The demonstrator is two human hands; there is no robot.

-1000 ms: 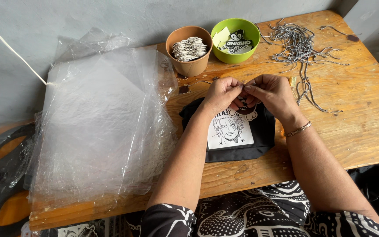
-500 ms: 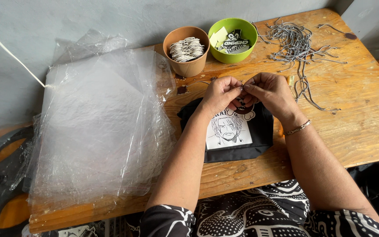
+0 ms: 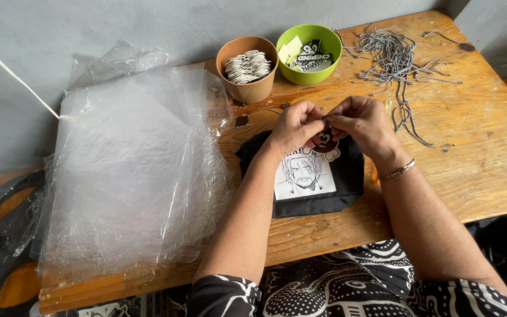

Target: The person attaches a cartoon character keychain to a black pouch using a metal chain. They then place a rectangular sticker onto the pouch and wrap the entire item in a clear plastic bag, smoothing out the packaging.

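My black pouch point(image 3: 324, 196) shows a white panel with a black line-drawn face; terracotta-brown cup point(image 3: 247, 70), lime-green bowl point(image 3: 309, 56), silver ball chains point(image 3: 394, 58), my black-and-white swirled clothing point(image 3: 335, 290).

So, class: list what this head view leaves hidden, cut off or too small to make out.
- Small charm: mostly hidden by left hand and right hand.
- Fingertip join: too small to tell.
- Black pouch: top covered by hands.
- Brown cup contents: too small.
- Chain pile: single pieces too fine.

Both hands' fingertips point(image 3: 324, 119) hide what they pinch; the black pouch's point(image 3: 347, 176) top edge lies covered.
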